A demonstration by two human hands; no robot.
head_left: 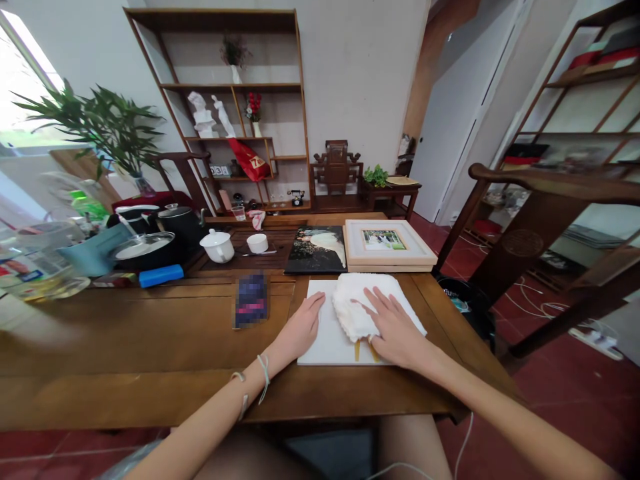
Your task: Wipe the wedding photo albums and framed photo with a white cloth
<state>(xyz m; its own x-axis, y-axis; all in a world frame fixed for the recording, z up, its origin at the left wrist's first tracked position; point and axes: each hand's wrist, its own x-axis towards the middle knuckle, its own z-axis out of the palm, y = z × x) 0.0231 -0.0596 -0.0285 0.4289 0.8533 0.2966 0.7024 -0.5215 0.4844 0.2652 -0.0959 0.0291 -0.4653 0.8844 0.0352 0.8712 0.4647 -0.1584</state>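
A white flat board (330,340) lies on the wooden table (150,333) in front of me. On it rests a white cloth (355,303). My right hand (395,327) lies flat on the cloth with its fingers stretched out. At the board's left edge my left hand (300,327) rests with its fingers together and extended, touching the board.
Behind the board lie a dark photo print (317,250) and a stacked light wooden picture frame (387,245). A teapot (219,245), cup (257,243), black pots (147,250) and a blue box (161,275) stand at the left. A wooden chair (545,220) stands at the right.
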